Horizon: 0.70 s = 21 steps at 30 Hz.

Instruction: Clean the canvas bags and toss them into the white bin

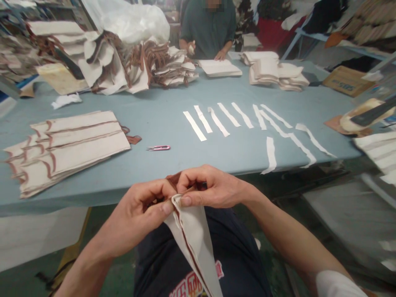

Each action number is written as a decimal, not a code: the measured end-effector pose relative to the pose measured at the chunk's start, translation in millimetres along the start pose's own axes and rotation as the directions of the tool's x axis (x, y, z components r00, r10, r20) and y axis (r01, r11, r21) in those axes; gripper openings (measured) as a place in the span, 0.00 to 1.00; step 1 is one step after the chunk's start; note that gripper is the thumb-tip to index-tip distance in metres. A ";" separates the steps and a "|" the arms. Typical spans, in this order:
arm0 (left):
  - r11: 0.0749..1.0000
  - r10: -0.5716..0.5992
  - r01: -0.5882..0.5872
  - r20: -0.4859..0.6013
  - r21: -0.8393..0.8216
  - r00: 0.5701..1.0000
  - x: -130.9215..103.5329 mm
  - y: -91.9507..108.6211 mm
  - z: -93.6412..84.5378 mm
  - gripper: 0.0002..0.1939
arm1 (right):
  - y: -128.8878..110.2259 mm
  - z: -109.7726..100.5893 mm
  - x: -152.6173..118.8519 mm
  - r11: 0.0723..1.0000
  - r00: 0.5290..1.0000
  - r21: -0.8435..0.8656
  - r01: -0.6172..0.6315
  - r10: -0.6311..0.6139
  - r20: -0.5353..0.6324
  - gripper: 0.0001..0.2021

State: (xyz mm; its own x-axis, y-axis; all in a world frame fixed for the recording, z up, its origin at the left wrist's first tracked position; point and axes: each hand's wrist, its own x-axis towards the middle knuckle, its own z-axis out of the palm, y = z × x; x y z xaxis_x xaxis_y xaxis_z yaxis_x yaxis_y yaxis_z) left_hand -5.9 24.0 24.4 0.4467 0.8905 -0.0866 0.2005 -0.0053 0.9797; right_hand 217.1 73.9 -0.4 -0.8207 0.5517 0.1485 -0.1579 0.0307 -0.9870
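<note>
A cream fabric piece with brown edging (198,235) hangs down over my lap from between both hands. My left hand (136,214) pinches its top corner between thumb and fingers. Right beside it, my right hand (213,187) grips the same corner, its thumb on the cream cloth and its fingers curled over brown material at the top. Part of that brown material is hidden by the fingers. Beyond my hands, pink-handled thread snips (159,147) lie on the blue-green table (154,115).
Stacked cream pieces with brown trim (83,140) lie at the left. White strips (194,126) are spread on the right half. Across the table a person (207,29) has a hand on a folded cream piece (219,68). A cardboard box (349,80) sits at the far right.
</note>
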 end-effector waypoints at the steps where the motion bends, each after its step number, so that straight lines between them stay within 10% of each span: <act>1: 0.999 0.016 -0.015 -0.023 0.032 1.000 -0.5 1.8 1.8 0.17 | -1.9 0.9 -0.3 1.000 1.000 -0.016 0.004 -0.004 -0.013 0.16; 15: 0.832 0.313 -0.202 -0.136 0.516 0.940 -11.8 8.2 2.3 0.16 | -23.1 15.5 2.8 0.890 0.996 -0.456 -0.003 -0.038 -0.081 0.10; 21: 0.869 0.181 -0.144 -0.035 0.473 0.983 -20.9 15.5 -9.6 0.18 | -31.0 20.0 8.6 0.824 0.995 -0.562 -0.072 0.016 -0.103 0.12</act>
State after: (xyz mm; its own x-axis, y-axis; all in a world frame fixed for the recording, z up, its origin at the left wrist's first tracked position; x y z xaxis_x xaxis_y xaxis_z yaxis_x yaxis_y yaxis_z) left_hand -20.5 9.6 43.1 0.4447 0.8902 0.0990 0.5224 -0.3475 0.7787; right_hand 203.9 61.1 32.7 -0.7625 0.6348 0.1251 0.2373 0.4543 -0.8587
